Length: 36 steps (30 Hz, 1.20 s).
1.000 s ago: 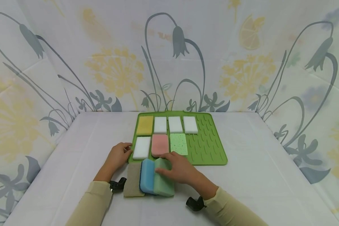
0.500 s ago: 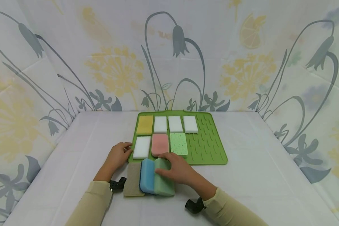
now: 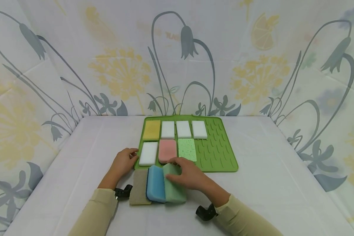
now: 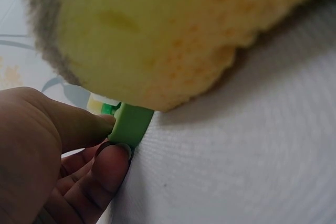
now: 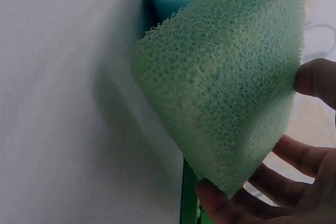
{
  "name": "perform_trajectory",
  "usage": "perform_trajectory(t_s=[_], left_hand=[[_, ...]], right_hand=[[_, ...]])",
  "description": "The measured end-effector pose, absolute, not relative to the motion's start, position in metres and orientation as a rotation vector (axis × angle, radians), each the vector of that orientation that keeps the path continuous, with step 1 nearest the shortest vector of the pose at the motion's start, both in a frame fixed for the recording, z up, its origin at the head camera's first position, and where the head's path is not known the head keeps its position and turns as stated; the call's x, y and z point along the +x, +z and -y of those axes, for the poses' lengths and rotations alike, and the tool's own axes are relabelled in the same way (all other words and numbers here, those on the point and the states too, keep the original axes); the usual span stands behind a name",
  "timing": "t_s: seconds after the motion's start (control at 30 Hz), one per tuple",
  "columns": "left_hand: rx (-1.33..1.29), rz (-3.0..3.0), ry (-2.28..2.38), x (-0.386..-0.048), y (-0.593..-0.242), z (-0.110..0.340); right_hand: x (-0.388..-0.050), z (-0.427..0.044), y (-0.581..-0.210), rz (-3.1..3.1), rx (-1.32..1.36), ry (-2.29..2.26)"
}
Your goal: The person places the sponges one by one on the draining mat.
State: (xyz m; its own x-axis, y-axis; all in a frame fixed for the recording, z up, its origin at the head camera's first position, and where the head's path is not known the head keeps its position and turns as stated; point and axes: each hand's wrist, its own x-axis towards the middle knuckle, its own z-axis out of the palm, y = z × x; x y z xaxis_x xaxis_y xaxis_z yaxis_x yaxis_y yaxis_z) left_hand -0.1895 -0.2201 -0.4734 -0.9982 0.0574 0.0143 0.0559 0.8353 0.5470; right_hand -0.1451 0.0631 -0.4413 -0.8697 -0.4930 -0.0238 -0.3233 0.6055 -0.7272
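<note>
My right hand [image 3: 191,174] grips a pale green, coarse-pored sponge [image 3: 175,191] between thumb and fingers; the right wrist view shows the sponge [image 5: 220,77] tilted, with fingertips along its far end. Leaning beside it is a blue sponge [image 3: 156,187] with a dark scouring side. Left of that lies a sponge with a grey-brown top [image 3: 139,186], whose yellow porous side [image 4: 157,35] fills the top of the left wrist view. At the near left corner of the green ridged mat [image 3: 221,155], my left hand [image 3: 124,162] pinches the mat's edge [image 4: 131,124] between thumb and finger.
On the mat's back row sit a yellow sponge [image 3: 151,130] and three white ones. The row in front has a white sponge [image 3: 148,154], a pink sponge [image 3: 167,151] and a speckled green sponge [image 3: 187,149]. Patterned cloth [image 3: 177,72] hangs behind the white table surface [image 3: 253,183].
The pale green sponge has shifted slightly to the right with my right hand. More of the blue sponge's face shows beside it. My left hand stays at the mat corner.
</note>
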Motion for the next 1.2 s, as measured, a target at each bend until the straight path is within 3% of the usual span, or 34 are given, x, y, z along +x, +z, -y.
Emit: perform_trajectory(t_s=[1.2], left_hand=[[0.079,-3.013,0.882,-0.191,-0.473,0.22]], right_hand=[[-0.166,-0.109,-0.409,-2.717,-0.745,-1.039]])
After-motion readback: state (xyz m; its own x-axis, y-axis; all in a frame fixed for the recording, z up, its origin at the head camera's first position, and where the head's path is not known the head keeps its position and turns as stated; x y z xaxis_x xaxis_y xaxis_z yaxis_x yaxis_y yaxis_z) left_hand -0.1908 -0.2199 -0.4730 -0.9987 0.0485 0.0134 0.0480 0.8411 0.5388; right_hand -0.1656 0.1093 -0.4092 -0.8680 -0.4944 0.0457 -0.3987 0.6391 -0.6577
